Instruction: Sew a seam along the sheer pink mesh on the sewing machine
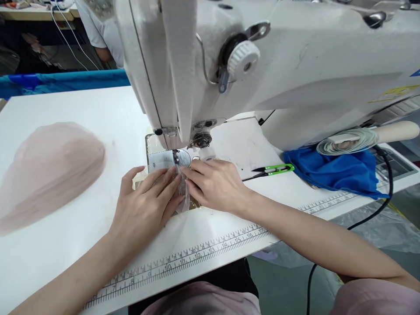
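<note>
A white sewing machine fills the top of the view, its needle and presser foot over a metal plate. A thin sheer pale-pink fabric piece lies under the foot. My left hand lies flat on this fabric, fingers stretched toward the needle. My right hand presses on the fabric from the right, fingers together with the tips just beside the foot. Both hands touch the fabric near the needle.
A stack of sheer pink fabric lies at the left of the white table. Green thread snips, a blue cloth and a tape roll lie right. A ruler strip lines the front edge. Another person's sleeve shows behind.
</note>
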Action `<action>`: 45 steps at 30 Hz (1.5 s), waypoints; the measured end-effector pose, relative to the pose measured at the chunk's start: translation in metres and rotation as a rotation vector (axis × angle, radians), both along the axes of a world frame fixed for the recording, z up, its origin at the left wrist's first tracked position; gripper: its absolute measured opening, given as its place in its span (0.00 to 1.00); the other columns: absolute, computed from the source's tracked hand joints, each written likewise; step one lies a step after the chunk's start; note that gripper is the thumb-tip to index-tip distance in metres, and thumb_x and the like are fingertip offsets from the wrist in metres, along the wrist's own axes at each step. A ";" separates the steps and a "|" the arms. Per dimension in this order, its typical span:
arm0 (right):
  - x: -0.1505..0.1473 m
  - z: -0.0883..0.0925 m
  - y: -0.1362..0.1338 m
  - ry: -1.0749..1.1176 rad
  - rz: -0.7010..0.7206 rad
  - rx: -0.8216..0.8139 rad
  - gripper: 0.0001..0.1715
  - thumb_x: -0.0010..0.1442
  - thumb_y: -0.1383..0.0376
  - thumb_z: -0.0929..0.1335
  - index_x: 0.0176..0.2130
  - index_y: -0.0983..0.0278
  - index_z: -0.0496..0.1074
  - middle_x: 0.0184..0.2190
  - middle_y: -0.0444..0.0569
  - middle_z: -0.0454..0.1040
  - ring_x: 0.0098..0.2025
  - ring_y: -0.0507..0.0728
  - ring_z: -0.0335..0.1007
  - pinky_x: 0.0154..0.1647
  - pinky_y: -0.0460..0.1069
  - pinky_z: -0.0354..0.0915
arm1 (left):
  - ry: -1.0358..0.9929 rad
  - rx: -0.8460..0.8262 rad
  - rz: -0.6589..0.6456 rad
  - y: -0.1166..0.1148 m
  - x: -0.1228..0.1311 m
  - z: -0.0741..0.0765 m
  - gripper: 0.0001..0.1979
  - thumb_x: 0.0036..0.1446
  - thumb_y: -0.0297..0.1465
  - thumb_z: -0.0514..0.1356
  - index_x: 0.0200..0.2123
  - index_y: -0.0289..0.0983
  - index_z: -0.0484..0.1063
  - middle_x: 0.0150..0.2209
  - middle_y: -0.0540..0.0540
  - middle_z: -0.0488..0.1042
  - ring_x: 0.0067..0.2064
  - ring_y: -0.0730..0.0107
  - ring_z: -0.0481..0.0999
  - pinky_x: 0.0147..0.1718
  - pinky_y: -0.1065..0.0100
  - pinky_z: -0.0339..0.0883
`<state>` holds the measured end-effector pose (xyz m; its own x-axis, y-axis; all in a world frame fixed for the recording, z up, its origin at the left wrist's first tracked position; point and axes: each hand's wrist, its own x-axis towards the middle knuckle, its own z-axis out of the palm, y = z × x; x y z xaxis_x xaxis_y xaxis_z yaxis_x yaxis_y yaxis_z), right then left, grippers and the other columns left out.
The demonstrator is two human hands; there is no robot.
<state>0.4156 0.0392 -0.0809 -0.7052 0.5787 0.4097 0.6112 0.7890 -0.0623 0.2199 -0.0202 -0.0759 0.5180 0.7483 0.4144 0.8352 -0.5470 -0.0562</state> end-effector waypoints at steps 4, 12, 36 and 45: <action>0.000 -0.001 0.001 -0.020 0.008 0.034 0.18 0.66 0.67 0.60 0.43 0.69 0.78 0.37 0.50 0.79 0.33 0.54 0.68 0.28 0.50 0.54 | -0.021 -0.047 -0.022 0.002 -0.002 -0.006 0.17 0.66 0.33 0.56 0.54 0.30 0.71 0.56 0.38 0.75 0.59 0.51 0.72 0.65 0.43 0.48; -0.001 -0.003 0.003 -0.051 -0.017 0.029 0.18 0.67 0.67 0.60 0.45 0.70 0.77 0.36 0.50 0.78 0.33 0.54 0.67 0.26 0.51 0.51 | -0.036 -0.114 0.001 0.008 -0.004 -0.011 0.19 0.67 0.34 0.53 0.56 0.31 0.70 0.59 0.37 0.71 0.63 0.52 0.68 0.68 0.43 0.42; -0.001 0.000 0.003 -0.094 -0.020 0.002 0.18 0.68 0.66 0.60 0.46 0.70 0.76 0.38 0.52 0.79 0.33 0.54 0.68 0.26 0.51 0.52 | -0.042 -0.164 0.020 0.011 -0.006 -0.009 0.20 0.68 0.38 0.52 0.57 0.34 0.68 0.60 0.38 0.70 0.64 0.54 0.66 0.69 0.41 0.34; -0.003 -0.001 0.007 -0.079 -0.035 0.028 0.18 0.67 0.68 0.60 0.45 0.70 0.77 0.36 0.50 0.78 0.31 0.54 0.66 0.26 0.51 0.52 | -0.051 -0.172 0.023 0.014 -0.006 -0.010 0.21 0.69 0.38 0.50 0.58 0.34 0.68 0.61 0.37 0.70 0.64 0.53 0.67 0.69 0.40 0.31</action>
